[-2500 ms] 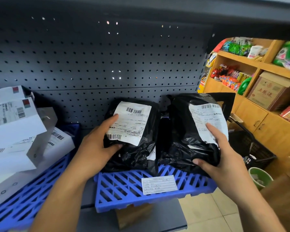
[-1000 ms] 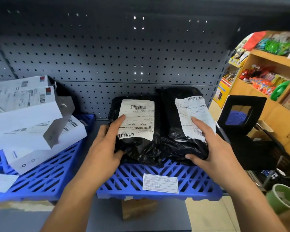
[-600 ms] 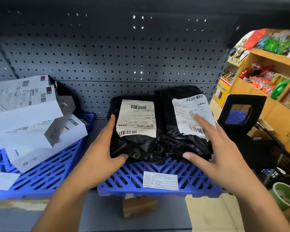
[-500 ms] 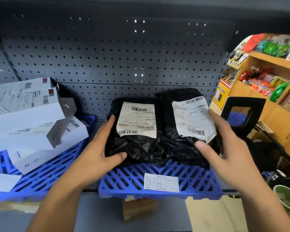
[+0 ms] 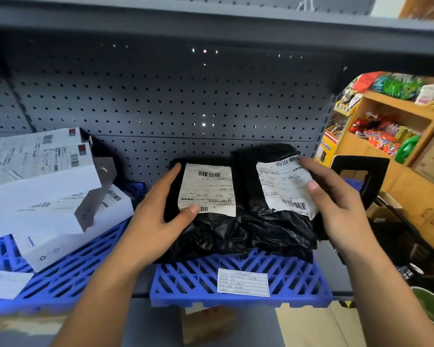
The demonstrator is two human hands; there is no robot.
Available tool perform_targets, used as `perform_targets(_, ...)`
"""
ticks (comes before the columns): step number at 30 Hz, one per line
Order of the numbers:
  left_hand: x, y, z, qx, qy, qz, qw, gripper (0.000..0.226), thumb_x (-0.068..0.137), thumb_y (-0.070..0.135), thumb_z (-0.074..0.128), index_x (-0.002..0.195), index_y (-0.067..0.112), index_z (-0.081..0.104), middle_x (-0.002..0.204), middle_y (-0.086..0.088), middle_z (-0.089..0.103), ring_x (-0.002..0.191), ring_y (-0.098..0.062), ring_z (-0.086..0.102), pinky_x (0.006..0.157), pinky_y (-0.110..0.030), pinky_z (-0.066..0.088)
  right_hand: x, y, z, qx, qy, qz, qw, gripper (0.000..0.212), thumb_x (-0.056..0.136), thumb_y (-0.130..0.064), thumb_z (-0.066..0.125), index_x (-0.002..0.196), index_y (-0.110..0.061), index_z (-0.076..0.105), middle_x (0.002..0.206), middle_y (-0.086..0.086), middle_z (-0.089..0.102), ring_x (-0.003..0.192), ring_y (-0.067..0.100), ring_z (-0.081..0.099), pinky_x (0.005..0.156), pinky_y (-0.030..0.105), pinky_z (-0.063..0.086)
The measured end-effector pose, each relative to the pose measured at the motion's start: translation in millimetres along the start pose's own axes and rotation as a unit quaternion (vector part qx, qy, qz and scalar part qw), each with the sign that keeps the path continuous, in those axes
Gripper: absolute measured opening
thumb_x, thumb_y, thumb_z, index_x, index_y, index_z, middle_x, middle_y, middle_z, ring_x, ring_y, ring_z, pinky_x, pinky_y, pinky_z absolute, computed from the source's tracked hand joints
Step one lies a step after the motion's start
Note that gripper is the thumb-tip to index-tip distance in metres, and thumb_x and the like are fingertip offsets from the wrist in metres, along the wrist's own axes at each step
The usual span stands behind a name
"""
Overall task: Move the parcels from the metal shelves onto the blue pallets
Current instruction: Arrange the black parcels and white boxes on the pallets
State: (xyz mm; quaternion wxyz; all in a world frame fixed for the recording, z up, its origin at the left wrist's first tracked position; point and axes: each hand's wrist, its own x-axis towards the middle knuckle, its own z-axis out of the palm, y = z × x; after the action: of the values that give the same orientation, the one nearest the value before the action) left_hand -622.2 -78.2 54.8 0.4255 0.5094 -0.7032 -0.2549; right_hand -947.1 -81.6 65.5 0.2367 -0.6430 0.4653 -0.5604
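- Gripping the left parcel (image 5: pixel 211 234), the left hand (image 5: pixel 158 221) lays its fingers along the bag's left side and presses its thumb on the lower left corner of the label.
- The right hand (image 5: pixel 336 204) holds the right parcel (image 5: pixel 281 231), with fingers curled round its upper right side and the thumb on the right edge of its label.
- Both parcels are crinkled, glossy black plastic bags, each with a white shipping label printed with barcodes.
- The left label (image 5: pixel 207 189) lies flat and square, while the right label (image 5: pixel 283 186) is tilted and creased.
- The two parcels stand side by side, touching, on the back half of a blue pallet (image 5: pixel 236 279), with the right one near its right edge.
- A white printed slip (image 5: pixel 243 281) sits at the pallet's front edge, right of middle.
- The pallet rests on a grey metal shelf (image 5: pixel 335 269) in front of a perforated back panel (image 5: pixel 186 108).
- A second blue pallet (image 5: pixel 68 279) to the left carries white boxes (image 5: pixel 48 194) stacked askew.
- Wooden shelving (image 5: pixel 386 106) with bright snack packets stands off to the right.
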Motion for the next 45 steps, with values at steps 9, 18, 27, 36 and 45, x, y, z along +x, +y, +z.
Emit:
perform_targets(9,5,-4,2,-0.011,-0.083,-0.015,0.996,0.085,0.076,0.073,0.063,0.151,0.057,0.025,0.141,0.041,0.042,0.129,0.024,0.038,0.107,-0.011,0.031,5,20,-6,-0.005,-0.076,-0.033,0.997,0.045,0.093,-0.005,0.044,0.132,-0.009,0.067,0.145,-0.005,0.061,0.142,0.007,0.047,0.115,0.016,0.034)
perform_targets(18,6,-5,13,-0.010,-0.061,-0.032,0.998,0.092,0.069,0.077,0.068,0.150,0.056,0.030,0.138,0.044,0.043,0.130,0.023,0.037,0.114,-0.018,0.030,-3,22,2,-0.130,-0.099,-0.023,0.986,0.064,0.083,-0.061,0.063,0.141,-0.033,0.060,0.136,-0.018,0.047,0.139,0.005,0.041,0.114,0.014,0.027)
perform_targets(27,1,-1,16,-0.035,-0.063,-0.016,0.997,0.063,0.082,0.064,0.063,0.142,0.053,0.047,0.145,0.033,0.048,0.133,0.014,0.043,0.119,-0.029,0.035,-18,20,19,-0.185,-0.048,-0.030,0.981,0.069,0.075,-0.068,0.069,0.137,-0.041,0.058,0.148,-0.020,0.035,0.143,-0.004,0.035,0.110,0.008,0.026)
perform_targets(36,12,30,7,0.156,-0.023,0.001,0.987,0.082,0.074,0.092,0.026,0.148,0.058,0.029,0.167,0.019,0.011,0.155,-0.003,0.000,0.126,-0.041,0.012,1,-15,4,-0.256,-0.066,-0.069,0.962,0.065,0.086,-0.071,0.050,0.141,-0.037,0.056,0.155,-0.015,0.037,0.148,0.005,0.030,0.116,0.026,0.025)
perform_targets(45,53,77,39,0.218,-0.169,0.050,0.960,0.075,0.091,0.076,0.020,0.158,0.045,0.011,0.168,0.018,0.002,0.155,-0.004,-0.004,0.126,-0.034,0.004,32,-26,16,-0.326,-0.140,-0.026,0.935,0.090,0.080,-0.086,0.034,0.158,-0.040,0.031,0.166,-0.015,0.027,0.157,0.008,0.015,0.124,0.033,0.017)
